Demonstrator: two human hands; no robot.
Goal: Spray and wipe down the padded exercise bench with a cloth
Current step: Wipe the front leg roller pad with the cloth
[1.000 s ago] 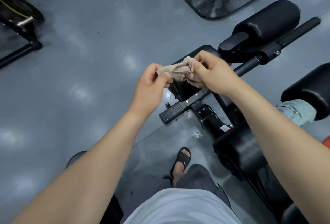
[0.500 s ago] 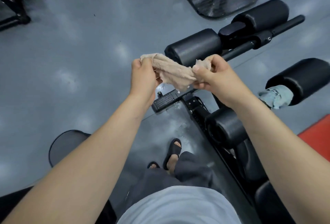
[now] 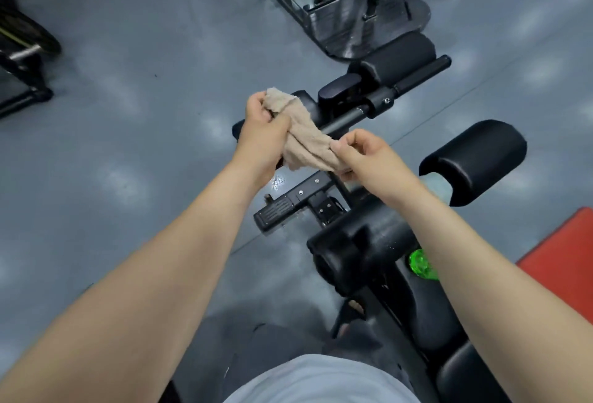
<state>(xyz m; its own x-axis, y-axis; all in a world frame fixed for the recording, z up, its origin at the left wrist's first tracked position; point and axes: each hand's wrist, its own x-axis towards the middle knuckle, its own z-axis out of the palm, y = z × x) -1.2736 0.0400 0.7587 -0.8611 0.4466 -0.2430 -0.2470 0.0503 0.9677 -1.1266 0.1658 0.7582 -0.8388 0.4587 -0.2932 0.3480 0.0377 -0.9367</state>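
Observation:
A beige cloth (image 3: 305, 138) is stretched and twisted between both hands, held in the air above the black exercise bench. My left hand (image 3: 261, 123) grips its upper end and my right hand (image 3: 364, 154) pinches its lower end. The bench has black padded rollers: one near my right forearm (image 3: 356, 242), one at the right (image 3: 475, 158) and one farther off (image 3: 398, 59). Its metal footplate (image 3: 288, 202) lies below the hands. Part of a green bottle (image 3: 420, 263) shows beside the bench, under my right forearm.
A light blue cloth (image 3: 438, 186) lies tucked by the right roller. A metal machine base (image 3: 346, 17) stands at the top. Black equipment (image 3: 22, 62) sits at the far left, a red mat (image 3: 564, 264) at the right. Wet spots mark the grey floor (image 3: 277, 182).
The hands have pulled the cloth out longer; my left hand rose and my right hand dropped lower. The view shifted, and the green bottle has come into sight.

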